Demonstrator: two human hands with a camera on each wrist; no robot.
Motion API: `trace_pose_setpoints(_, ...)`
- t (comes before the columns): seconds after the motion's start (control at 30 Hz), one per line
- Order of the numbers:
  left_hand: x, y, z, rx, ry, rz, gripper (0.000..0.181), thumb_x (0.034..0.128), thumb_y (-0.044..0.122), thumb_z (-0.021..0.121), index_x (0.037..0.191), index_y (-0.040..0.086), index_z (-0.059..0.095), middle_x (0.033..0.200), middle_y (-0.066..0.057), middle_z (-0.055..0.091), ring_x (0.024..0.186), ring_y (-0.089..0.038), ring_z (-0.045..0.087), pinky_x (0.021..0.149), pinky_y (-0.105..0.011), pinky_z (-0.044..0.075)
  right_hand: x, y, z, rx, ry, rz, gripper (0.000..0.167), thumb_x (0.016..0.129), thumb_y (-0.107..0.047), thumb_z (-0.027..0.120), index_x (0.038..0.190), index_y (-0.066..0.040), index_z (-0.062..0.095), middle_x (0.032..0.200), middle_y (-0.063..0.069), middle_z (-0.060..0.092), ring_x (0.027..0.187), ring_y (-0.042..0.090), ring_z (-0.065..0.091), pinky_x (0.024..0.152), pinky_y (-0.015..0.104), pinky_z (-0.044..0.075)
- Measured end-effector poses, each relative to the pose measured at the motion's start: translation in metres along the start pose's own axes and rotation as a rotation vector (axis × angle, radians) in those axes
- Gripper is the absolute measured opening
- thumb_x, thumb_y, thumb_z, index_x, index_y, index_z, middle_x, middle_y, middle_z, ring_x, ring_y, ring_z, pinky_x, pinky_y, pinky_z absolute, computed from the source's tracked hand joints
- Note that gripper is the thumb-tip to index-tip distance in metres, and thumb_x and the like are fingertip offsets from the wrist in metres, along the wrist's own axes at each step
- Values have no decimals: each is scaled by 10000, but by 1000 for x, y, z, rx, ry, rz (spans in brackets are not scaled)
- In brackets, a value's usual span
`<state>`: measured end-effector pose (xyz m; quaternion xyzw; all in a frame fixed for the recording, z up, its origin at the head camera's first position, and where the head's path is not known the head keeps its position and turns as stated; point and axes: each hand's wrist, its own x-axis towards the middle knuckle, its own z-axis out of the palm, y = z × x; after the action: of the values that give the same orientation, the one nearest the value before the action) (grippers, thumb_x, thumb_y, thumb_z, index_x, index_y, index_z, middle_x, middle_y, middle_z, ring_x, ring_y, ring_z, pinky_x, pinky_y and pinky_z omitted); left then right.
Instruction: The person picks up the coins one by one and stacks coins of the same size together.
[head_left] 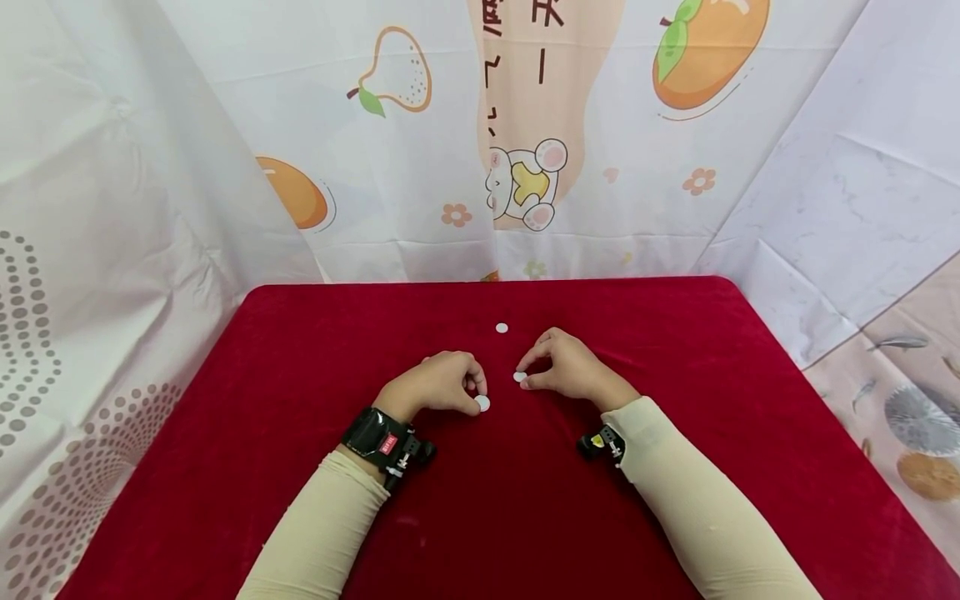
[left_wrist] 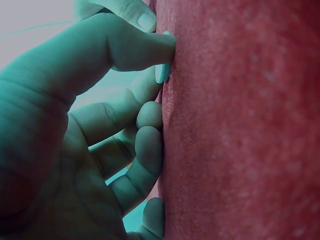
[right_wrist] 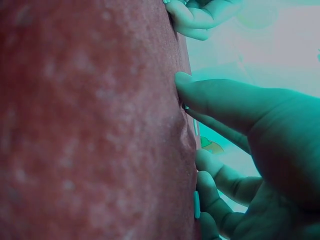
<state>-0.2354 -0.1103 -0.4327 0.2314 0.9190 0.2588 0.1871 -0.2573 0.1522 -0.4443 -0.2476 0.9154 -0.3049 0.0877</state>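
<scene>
Three small white discs show in the head view on the red cloth. My left hand (head_left: pixel 442 383) pinches one white disc (head_left: pixel 482 403) by its edge; in the left wrist view this disc (left_wrist: pixel 163 71) stands between thumb and index finger against the cloth. To the right, my right hand (head_left: pixel 573 367) has thumb and index fingertip on a second white disc (head_left: pixel 519 377). A third disc (head_left: pixel 502 327) lies farther back, touched by neither hand. Beside the lower fingers in the right wrist view is a pale thin piece (right_wrist: pixel 196 205), hidden from the head view.
Red cloth (head_left: pixel 517 517) covers the table, whose far edge runs near a white printed curtain (head_left: pixel 420 242). More curtain hangs at both sides. Each wrist carries a black camera mount (head_left: pixel 386 442).
</scene>
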Motion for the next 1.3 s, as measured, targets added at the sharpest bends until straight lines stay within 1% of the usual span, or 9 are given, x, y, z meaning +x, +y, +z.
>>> trace_pose_setpoints(0.17, -1, 1, -1, -9, -4, -7, 146, 800, 207, 859, 861, 253, 734, 899, 43, 644, 851, -145, 579, 740, -327, 483, 1, 1, 0, 10, -5, 18, 154, 828, -252, 889, 967, -288, 834, 1129, 1, 613, 1074, 174, 527, 916, 365, 486)
trace_pose_setpoints(0.47, 0, 0, 0, -15, -5, -8, 147, 799, 216, 858, 855, 263, 731, 900, 47, 646, 855, -143, 584, 739, -322, 491, 0, 1, -1, 38, -9, 9, 157, 831, -239, 885, 967, -291, 826, 1098, -16, 623, 1046, 177, 546, 916, 375, 489)
trace_pose_setpoints(0.53, 0, -1, 0, -14, -4, -8, 146, 799, 218, 858, 855, 264, 731, 901, 47, 645, 857, -144, 584, 740, -322, 490, -1, 1, -2, 51, -17, 2, 155, 835, -233, 881, 969, -288, 824, 1077, -32, 640, 1052, 185, 558, 941, 406, 501)
trace_pose_setpoints(0.63, 1, -2, 1, -14, -4, -8, 148, 796, 221, 858, 853, 268, 730, 900, 48, 644, 858, -145, 585, 740, -324, 494, -1, 0, -2, 67, -26, -11, 155, 839, -218, 877, 970, -282, 821, 1026, -90, 705, 1044, 186, 592, 1087, 447, 457)
trace_pose_setpoints(0.67, 1, -2, 1, -13, -3, -8, 149, 795, 223, 859, 852, 271, 730, 900, 48, 644, 858, -145, 586, 738, -324, 496, 0, 0, -2, 71, -28, -15, 153, 841, -214, 876, 968, -279, 820, 994, -102, 721, 1020, 187, 604, 1100, 450, 445)
trace_pose_setpoints(0.77, 1, -2, 1, -9, -2, -7, 150, 792, 227, 857, 852, 277, 729, 898, 49, 646, 857, -144, 589, 737, -322, 498, 0, 0, -2, 89, -40, -14, 156, 839, -206, 877, 960, -282, 817, 899, -106, 724, 923, 177, 609, 1035, 427, 478)
trace_pose_setpoints(0.9, 0, -2, 1, -10, -1, -3, 151, 791, 225, 857, 857, 270, 729, 897, 48, 647, 854, -142, 589, 736, -320, 495, -1, 1, -2, 107, -53, -13, 160, 836, -205, 879, 963, -280, 819, 861, -51, 666, 851, 181, 569, 779, 370, 506)
trace_pose_setpoints(1.03, 0, -2, 1, -10, 2, 1, 152, 790, 223, 857, 859, 265, 728, 899, 49, 645, 852, -141, 586, 738, -325, 492, -1, 0, -3, 108, -55, -13, 161, 837, -209, 879, 965, -285, 818, 873, -38, 656, 852, 180, 561, 742, 339, 498)
trace_pose_setpoints(1.3, 0, -2, 0, -9, -1, -7, 155, 795, 222, 856, 853, 281, 724, 906, 50, 644, 859, -144, 589, 737, -324, 497, -2, -2, -3, 97, -53, -29, 162, 837, -215, 880, 966, -290, 817, 875, -39, 649, 850, 177, 560, 744, 342, 499)
